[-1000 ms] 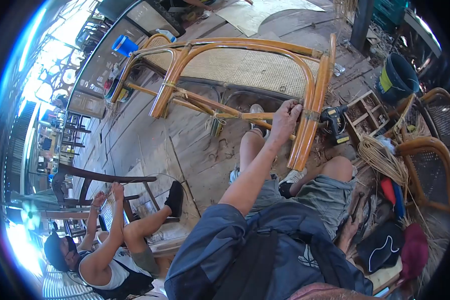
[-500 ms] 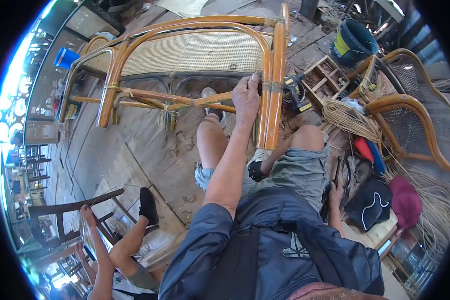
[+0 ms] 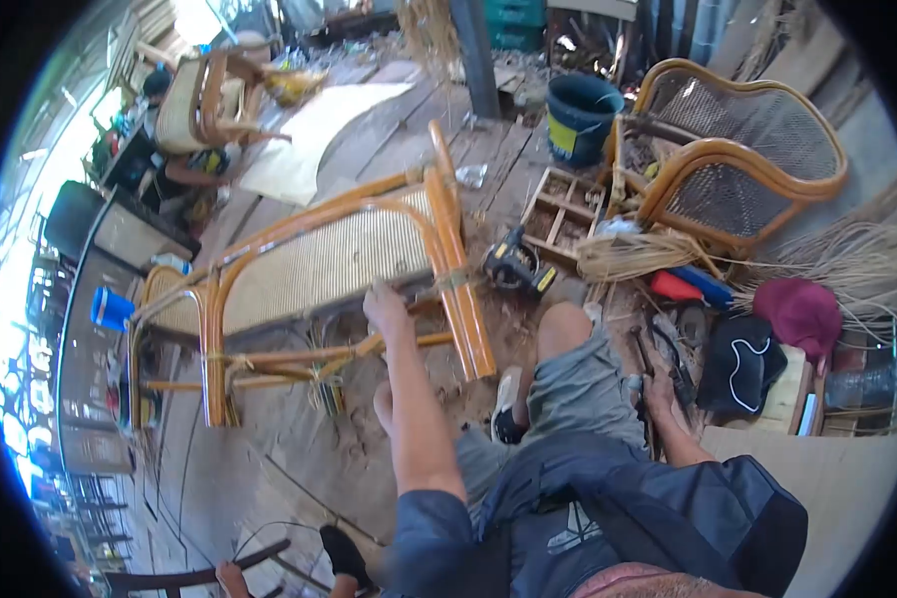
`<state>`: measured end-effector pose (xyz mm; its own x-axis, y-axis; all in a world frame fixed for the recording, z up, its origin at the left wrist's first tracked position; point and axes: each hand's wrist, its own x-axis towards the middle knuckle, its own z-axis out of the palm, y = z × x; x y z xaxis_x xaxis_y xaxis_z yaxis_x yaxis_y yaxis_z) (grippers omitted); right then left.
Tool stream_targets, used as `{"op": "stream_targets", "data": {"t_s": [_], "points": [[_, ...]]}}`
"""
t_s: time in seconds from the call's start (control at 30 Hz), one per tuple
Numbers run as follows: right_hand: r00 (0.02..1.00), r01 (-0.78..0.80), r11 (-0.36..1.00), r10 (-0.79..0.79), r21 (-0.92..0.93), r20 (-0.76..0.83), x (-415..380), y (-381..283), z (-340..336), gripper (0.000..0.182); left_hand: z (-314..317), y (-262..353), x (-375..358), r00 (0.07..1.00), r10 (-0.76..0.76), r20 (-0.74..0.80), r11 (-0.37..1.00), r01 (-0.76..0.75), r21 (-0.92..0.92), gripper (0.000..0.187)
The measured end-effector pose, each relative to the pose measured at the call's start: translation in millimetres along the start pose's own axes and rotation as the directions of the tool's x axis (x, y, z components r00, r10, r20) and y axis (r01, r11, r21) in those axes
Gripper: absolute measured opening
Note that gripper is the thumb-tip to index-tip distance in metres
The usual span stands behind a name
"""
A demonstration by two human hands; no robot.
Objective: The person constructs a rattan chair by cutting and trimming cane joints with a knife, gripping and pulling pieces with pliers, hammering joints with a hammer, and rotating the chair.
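Observation:
A rattan chair (image 3: 453,317) with a woven cane panel (image 3: 329,261) stands tipped over on the floor in front of me. My left hand (image 3: 389,309) is at the dark rail along the panel's lower edge, thumb uppermost and fingers curled; the fingertips are hidden. To my right, beside my thigh, my right hand (image 3: 660,394) is closed on a dark hand tool (image 3: 642,351) whose exact kind I cannot make out. Other dark tools (image 3: 676,354) lie next to it. A yellow and black cordless drill (image 3: 518,264) lies past the chair's right legs.
Beyond the drill are a divided wooden box (image 3: 563,207), a dark bucket (image 3: 580,120) and a second cane chair (image 3: 738,149). Coiled rattan strips (image 3: 628,257), a black cap (image 3: 740,364) and a maroon cap (image 3: 797,317) lie right. Another person's hand (image 3: 232,578) holds dark wood at lower left.
The view has swung up and right, showing more of the far floor. My left hand has shifted leftward along the chair, away from its right legs. My right hand stays by the tools.

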<state>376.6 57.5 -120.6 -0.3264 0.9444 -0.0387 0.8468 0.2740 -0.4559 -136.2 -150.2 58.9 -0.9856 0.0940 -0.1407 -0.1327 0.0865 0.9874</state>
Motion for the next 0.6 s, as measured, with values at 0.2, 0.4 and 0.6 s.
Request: {"op": "stream_targets", "data": {"t_s": [0.2,0.4,0.6], "points": [[0.997,-0.033,0.999,0.032,0.011,0.075,-7.4,-18.7,-10.1,0.044,-16.1,19.9,-48.5,0.933,0.341,0.117,0.940,-0.336,-0.062,0.019],[0.998,0.045,0.999,-0.045,0.008,-0.053,-4.7,-11.3,1.0,0.040,12.2,93.2,-107.5,0.620,0.562,0.547,0.241,-0.756,0.609,0.025],[0.989,0.107,0.994,-0.107,-0.011,-0.099,-5.8,-4.1,9.6,0.037,15.9,92.1,-116.2,0.498,0.582,0.643,-0.028,-0.778,0.628,0.025]]}}
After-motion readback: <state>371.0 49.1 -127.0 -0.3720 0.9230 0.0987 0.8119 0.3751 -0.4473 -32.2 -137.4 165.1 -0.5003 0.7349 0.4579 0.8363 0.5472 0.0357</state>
